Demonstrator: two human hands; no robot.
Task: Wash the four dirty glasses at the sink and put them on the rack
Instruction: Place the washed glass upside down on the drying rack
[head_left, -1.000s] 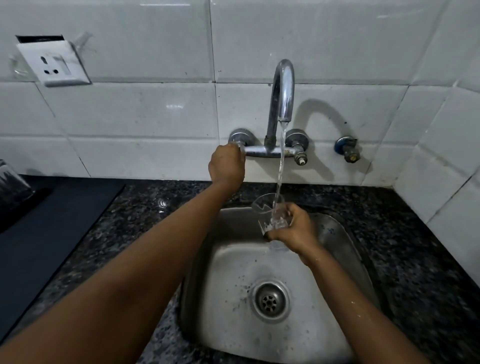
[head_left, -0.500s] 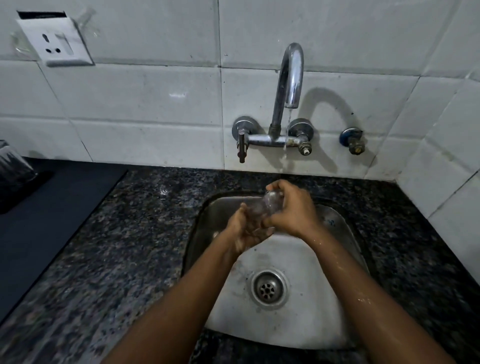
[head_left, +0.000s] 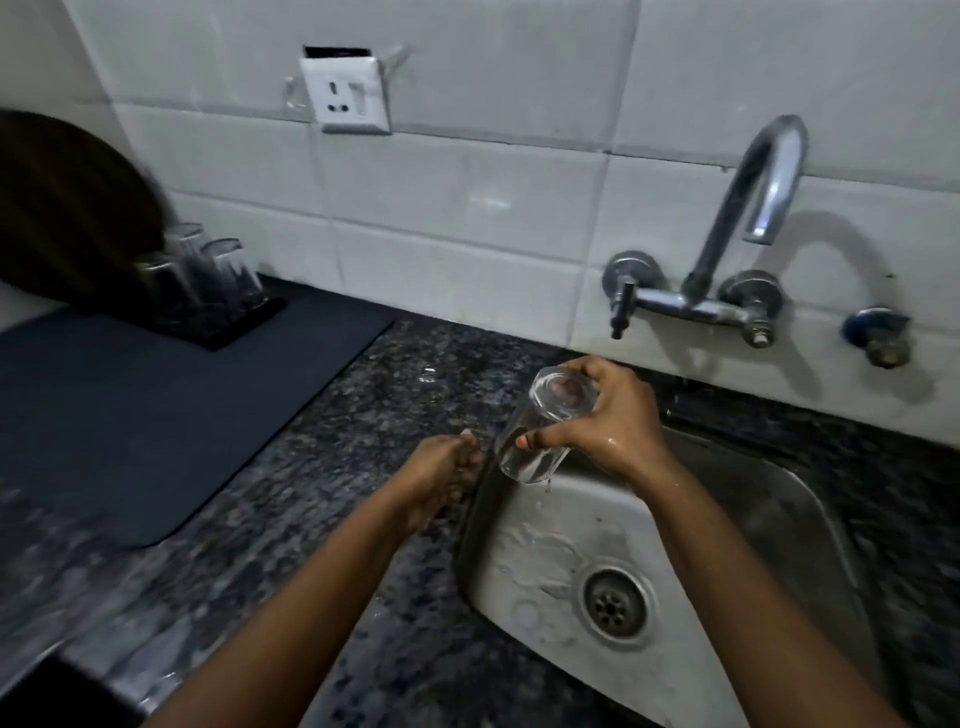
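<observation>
Now my right hand (head_left: 602, 415) grips a clear glass (head_left: 540, 426), fingers curled over its base and thumb across its side. The glass is tipped, mouth down and toward seven o'clock, over the left rim of the steel sink (head_left: 789, 519), and water drips from its lip. My left hand (head_left: 441, 478) hangs just beside the glass mouth, at its nine o'clock, over the speckled stone counter (head_left: 332, 467); its fingers are loosely curled and hold nothing, and I cannot tell whether the fingertips touch the glass.

At ten o'clock from my hands, well apart, three clear glasses (head_left: 208, 275) stand upside down on a small black rack (head_left: 228, 327), which sits on a dark mat (head_left: 130, 415). A dark round board (head_left: 67, 208) leans behind them.

The tap (head_left: 748, 223) is at one o'clock on the tiled wall, with no water running from its spout. A white socket (head_left: 348, 96) sits at twelve o'clock. I can read no writing or brand on anything.
</observation>
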